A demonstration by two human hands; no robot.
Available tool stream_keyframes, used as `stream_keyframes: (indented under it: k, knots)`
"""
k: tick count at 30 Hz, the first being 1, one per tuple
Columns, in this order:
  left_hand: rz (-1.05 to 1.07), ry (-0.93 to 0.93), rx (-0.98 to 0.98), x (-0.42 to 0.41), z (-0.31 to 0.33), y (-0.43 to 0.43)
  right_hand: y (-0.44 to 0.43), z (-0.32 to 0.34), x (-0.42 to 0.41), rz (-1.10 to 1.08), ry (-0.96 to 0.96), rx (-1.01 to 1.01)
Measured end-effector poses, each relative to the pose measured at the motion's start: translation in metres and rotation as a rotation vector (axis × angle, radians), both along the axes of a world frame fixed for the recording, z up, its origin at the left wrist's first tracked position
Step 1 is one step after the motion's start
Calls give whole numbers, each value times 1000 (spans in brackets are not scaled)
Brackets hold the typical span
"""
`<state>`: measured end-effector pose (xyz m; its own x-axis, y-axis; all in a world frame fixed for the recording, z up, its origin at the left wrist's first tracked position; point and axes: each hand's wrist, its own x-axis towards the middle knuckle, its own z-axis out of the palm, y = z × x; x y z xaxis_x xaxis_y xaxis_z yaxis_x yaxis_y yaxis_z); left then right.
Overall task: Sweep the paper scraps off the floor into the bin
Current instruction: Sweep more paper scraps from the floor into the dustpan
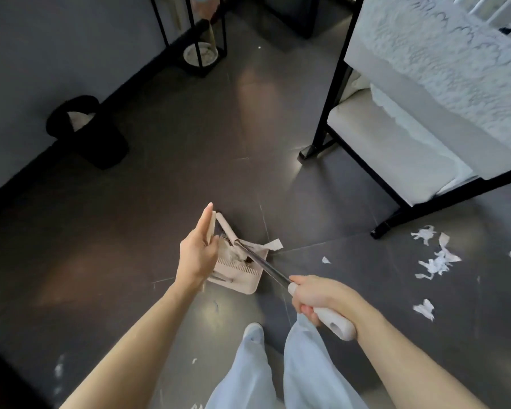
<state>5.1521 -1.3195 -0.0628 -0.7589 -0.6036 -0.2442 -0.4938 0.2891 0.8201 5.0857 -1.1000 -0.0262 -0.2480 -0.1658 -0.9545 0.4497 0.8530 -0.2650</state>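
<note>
Sweeping partway done: right hand (316, 302) clenched round white grip of steel-shafted broom (266, 268); left hand (196, 255) holds upright handle of pale pink plastic dustpan (242, 280). Some white paper scraps (233, 253) in pan; loose scraps (437, 262) remain on dark tiled floor (160, 187), right edge. Black round bin (92, 137) well apart by wall; tipping judged still pending.

Left hand (196, 255) hides dustpan (242, 278) corner, own grip unclear; lace-covered furniture (425, 84) cut off right.
</note>
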Motion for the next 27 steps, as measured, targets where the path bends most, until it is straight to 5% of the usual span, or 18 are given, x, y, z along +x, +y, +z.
stream_keyframes:
  k: [5,14,19,23,27]
  knots:
    - [-17,3,27,4,-2,-4,18,31,9,-41,88,-37]
    - [-291,-35,-52,2,9,-3,37,18,5,298,306,138]
    - [-356,-69,-85,0,12,-3,42,-5,14,361,234,179]
    - [-321,-45,-125,5,12,-1,36,-9,31,310,112,141]
    - [-283,-11,-93,9,15,-3,44,2,27,-80,-12,-10]
